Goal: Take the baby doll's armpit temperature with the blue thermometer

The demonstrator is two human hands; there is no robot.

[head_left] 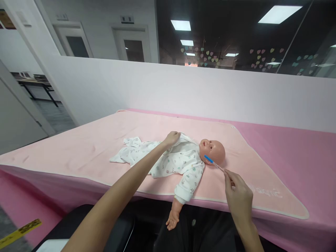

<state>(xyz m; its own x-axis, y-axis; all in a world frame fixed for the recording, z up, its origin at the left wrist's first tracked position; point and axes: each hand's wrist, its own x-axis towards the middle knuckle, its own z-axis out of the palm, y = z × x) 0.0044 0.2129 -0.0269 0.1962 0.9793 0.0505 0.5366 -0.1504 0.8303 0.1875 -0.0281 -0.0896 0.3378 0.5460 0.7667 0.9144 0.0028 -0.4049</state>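
Observation:
A baby doll [213,151] lies on its back, head to the right, dressed in a white printed romper [170,162]. My left hand [172,138] reaches across the doll, its fingers closed on the romper's front flap, which is lifted at the chest. In my right hand [238,190], pinched between thumb and fingers, is a thin clear stick with a blue end [209,159]. That blue end appears over the side of the doll's head; whether it touches I cannot tell. One doll arm [173,214] hangs over the table's near edge.
Under the doll a pale pink mat [89,143] covers much of the table, over a brighter pink cloth [294,154]. A white low wall [183,91] with glass above stands behind. Below the near edge are a black chair [123,224] and dark-clothed legs.

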